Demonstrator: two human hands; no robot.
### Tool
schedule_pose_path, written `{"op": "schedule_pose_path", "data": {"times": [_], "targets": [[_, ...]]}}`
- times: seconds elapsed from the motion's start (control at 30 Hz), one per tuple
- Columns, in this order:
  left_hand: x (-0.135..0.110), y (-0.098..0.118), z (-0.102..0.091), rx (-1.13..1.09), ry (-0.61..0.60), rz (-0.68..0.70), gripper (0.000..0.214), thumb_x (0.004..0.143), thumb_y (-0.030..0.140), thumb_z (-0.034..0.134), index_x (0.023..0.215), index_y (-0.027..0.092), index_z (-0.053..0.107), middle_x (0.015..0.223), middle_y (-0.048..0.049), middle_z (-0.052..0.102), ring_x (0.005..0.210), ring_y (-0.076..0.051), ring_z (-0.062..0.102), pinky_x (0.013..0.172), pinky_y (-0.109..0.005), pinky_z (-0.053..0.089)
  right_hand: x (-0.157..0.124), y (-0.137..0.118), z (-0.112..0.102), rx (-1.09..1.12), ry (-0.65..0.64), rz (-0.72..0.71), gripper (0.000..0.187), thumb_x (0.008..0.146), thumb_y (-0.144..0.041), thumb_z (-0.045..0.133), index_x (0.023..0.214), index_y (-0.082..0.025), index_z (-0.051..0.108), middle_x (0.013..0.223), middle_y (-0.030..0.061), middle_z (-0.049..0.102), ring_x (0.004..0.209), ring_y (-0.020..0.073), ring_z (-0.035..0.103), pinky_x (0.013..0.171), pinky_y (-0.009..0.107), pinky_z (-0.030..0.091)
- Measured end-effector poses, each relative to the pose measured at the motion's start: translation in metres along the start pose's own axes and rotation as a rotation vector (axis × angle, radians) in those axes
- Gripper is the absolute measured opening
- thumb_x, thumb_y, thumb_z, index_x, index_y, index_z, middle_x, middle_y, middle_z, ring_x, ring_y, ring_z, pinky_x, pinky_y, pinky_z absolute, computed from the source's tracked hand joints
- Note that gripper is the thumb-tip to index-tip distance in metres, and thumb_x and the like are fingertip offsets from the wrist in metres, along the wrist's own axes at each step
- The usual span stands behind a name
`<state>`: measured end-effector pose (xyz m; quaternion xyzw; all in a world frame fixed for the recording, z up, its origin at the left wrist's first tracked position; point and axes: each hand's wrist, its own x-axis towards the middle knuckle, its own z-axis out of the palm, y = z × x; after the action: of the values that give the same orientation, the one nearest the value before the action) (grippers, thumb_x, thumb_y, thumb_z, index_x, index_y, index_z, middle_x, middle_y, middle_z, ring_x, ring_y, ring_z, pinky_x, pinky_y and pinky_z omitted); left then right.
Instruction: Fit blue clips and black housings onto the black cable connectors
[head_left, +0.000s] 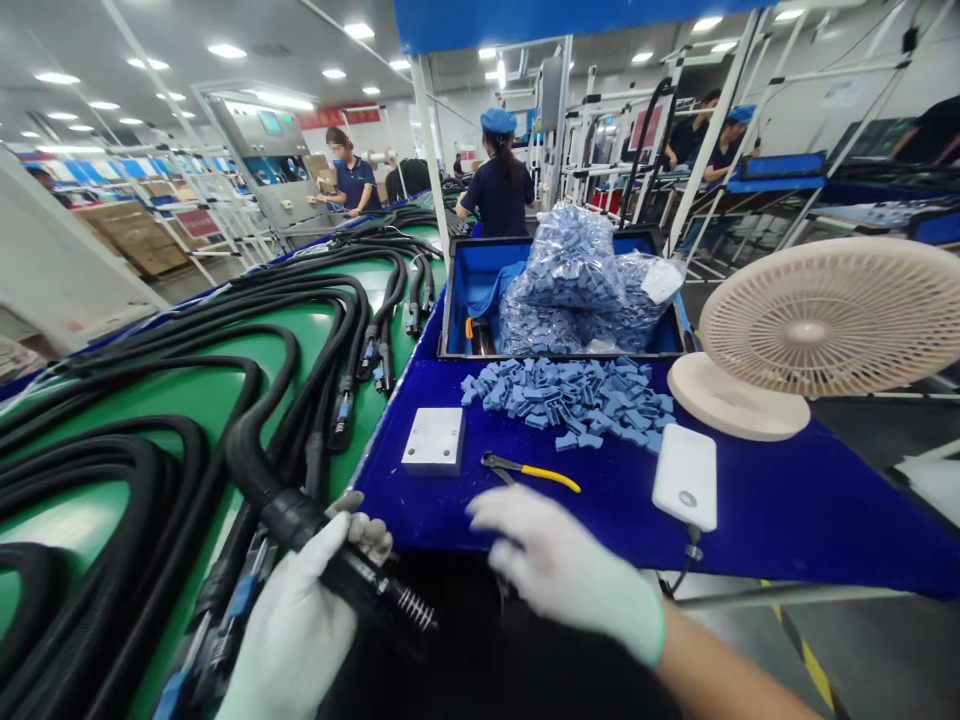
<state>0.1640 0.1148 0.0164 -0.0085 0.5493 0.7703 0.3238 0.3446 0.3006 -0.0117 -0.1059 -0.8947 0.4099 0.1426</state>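
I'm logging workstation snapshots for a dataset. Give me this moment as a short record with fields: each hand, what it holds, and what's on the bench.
left hand: gloved, closed around black hose end, spring at its tip
right hand: gloved, open, holds nothing, over near edge of blue table
nearest tool: yellow-handled pliers, just beyond the right hand
on table: white block, pile of blue parts, power bank, fan
at back: blue bin with bags of parts
to the left: green conveyor carrying black hoses

Head camera sits just above and behind the left hand (300,620) and right hand (562,570), close in, facing forward and down; beyond the hands the blue bench (787,500) stretches away.
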Motion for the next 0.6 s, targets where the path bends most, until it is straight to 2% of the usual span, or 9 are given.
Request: {"op": "schedule_pose_path", "data": {"times": [0.03,0.07,0.13,0.23,0.33,0.47,0.6], "targets": [[0.003,0.006,0.002,0.039,-0.019,0.042,0.036,0.08,0.025,0.081,0.113,0.021,0.067,0.081,-0.0013,0.063,0.071,-0.016,0.063,0.066,-0.029,0.061,0.007,0.016,-0.017,-0.342,0.075,0.108,0.042,0.088,-0.005,0.054,0.124,-0.021,0.068,0.134,0.0098,0.066,0.123,0.0248,0.059,0.11,0.04,0.045],[0.006,0.013,0.005,0.095,-0.043,0.1,0.034,0.08,0.027,0.081,0.11,0.02,0.067,0.074,0.0012,0.058,0.063,-0.013,0.056,0.059,-0.025,0.056,0.015,0.031,-0.032,-0.623,0.081,0.23,0.041,0.088,-0.002,0.049,0.12,-0.019,0.068,0.128,0.0128,0.067,0.12,0.0269,0.06,0.105,0.041,0.047],[0.015,0.027,0.014,0.241,-0.072,0.25,0.028,0.083,0.032,0.08,0.102,0.019,0.064,0.064,0.0046,0.05,0.054,-0.011,0.046,0.05,-0.022,0.045,0.029,0.059,-0.055,-0.817,0.058,0.341,0.036,0.087,0.002,0.045,0.106,-0.014,0.071,0.112,0.0177,0.069,0.108,0.0302,0.064,0.093,0.041,0.049],[0.04,0.047,0.035,0.374,-0.111,0.48,0.023,0.086,0.033,0.076,0.098,0.019,0.063,0.057,0.0065,0.043,0.048,-0.01,0.04,0.046,-0.023,0.036,0.043,0.08,-0.069,-0.841,-0.032,0.34,0.027,0.085,0.001,0.05,0.097,-0.012,0.07,0.097,0.0162,0.067,0.091,0.0287,0.067,0.08,0.037,0.049],[0.074,0.061,0.062,0.364,-0.247,0.626,0.024,0.086,0.03,0.074,0.104,0.017,0.064,0.054,0.0073,0.042,0.045,-0.01,0.038,0.047,-0.025,0.036,0.049,0.079,-0.073,-0.844,-0.085,0.309,0.025,0.085,-0.004,0.055,0.102,-0.012,0.071,0.097,0.0147,0.066,0.083,0.0262,0.068,0.075,0.034,0.047],[0.114,0.064,0.091,0.348,-0.326,0.657,0.026,0.08,0.03,0.076,0.098,0.015,0.065,0.053,0.0076,0.043,0.043,-0.009,0.037,0.046,-0.026,0.037,0.055,0.07,-0.083,-0.772,-0.097,0.255,0.016,0.09,-0.017,0.062,0.1,-0.019,0.074,0.101,0.0095,0.066,0.084,0.0221,0.068,0.075,0.031,0.045],[0.134,0.057,0.098,0.352,-0.353,0.651,0.026,0.079,0.032,0.075,0.096,0.014,0.064,0.051,0.0082,0.043,0.043,-0.009,0.036,0.045,-0.025,0.037,0.062,0.067,-0.086,-0.65,-0.038,0.22,0.019,0.088,-0.029,0.071,0.105,-0.021,0.075,0.104,0.0065,0.068,0.09,0.0204,0.068,0.081,0.028,0.046]]}}
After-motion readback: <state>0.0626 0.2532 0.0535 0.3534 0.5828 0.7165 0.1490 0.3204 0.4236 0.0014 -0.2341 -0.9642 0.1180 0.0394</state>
